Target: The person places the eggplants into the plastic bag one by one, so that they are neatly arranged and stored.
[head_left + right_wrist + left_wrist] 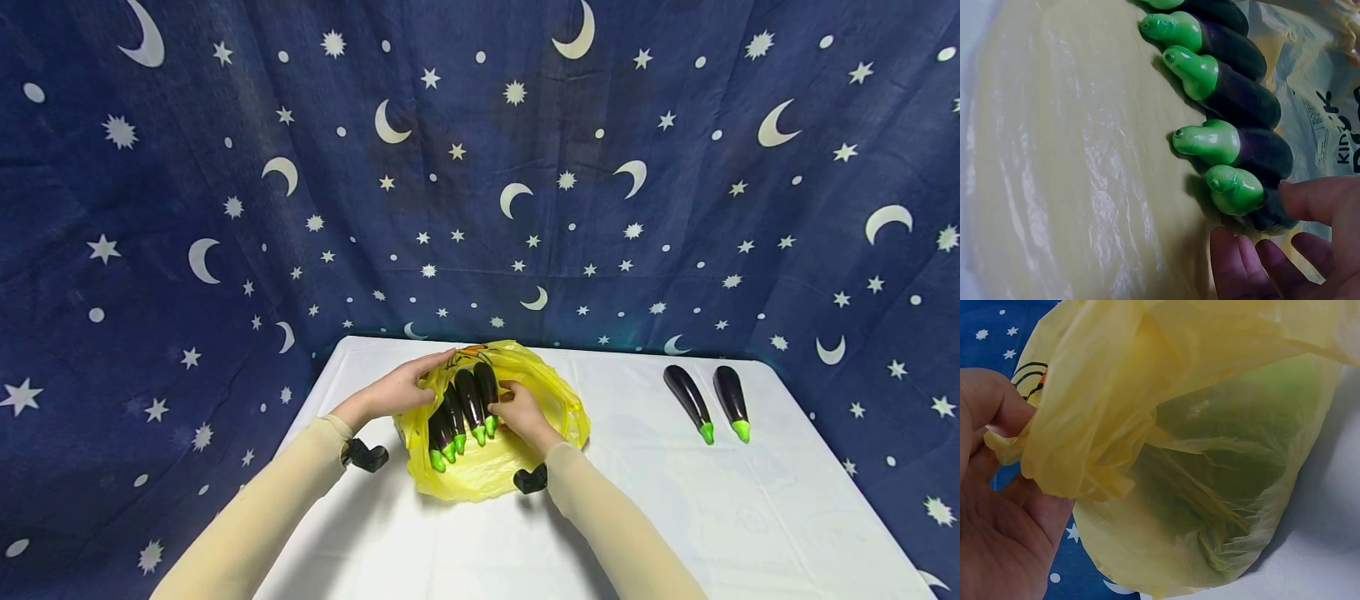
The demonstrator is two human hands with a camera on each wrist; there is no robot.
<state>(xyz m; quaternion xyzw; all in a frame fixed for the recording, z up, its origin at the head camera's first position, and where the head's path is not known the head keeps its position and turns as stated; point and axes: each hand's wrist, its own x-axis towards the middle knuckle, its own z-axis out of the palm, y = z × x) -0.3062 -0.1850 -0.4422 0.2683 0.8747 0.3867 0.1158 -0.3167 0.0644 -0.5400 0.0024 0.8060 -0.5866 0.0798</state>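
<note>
Both hands are at work: your right hand [525, 415] has its thumb against the endmost eggplant [486, 383], fingers half bent alongside, grip unclear; your left hand [393, 387] pinches the rim of the yellow bag [487, 479]. You seem to be lining eggplants up inside; next calls for releasing, then reaching for the two loose eggplants [686, 400] rightward on the bench [787, 500].

Left fingers [435, 362] gripping the yellow bag [483, 479] at its rim, right fingers [513, 387] inside, touching the closest eggplant [486, 385]! Bagged eggplants [468, 395] line up just left of them; two loose eggplants [687, 400] lie well to their right on the white desk [645, 508].
</note>
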